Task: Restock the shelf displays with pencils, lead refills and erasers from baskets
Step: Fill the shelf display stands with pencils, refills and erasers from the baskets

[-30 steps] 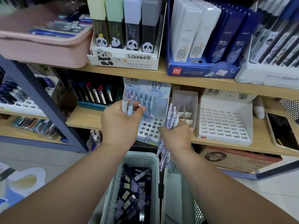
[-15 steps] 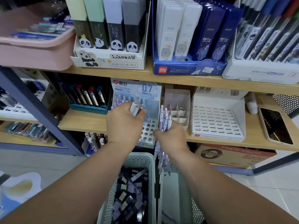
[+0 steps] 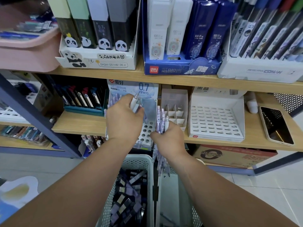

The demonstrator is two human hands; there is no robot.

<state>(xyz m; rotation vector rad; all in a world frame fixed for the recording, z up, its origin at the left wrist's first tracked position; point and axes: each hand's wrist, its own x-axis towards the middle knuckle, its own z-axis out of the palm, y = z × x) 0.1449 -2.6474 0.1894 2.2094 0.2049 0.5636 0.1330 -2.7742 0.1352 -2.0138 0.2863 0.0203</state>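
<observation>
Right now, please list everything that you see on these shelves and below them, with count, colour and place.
pink bin: one, pink, top shelf, left.
panda box: one, white, top shelf, beside the bin.
blue display box: one, blue, top shelf, middle.
pencil display: one, purple and white, middle shelf, centre.
slotted display: one, white, middle shelf, right.
phone: one, dark screen, middle shelf, far right.
baskets: two, pale grey, bottom centre.
left hand: one, at the pencil display, grips white pencils.
right hand: one, beside it, grips purple pencils.
</observation>
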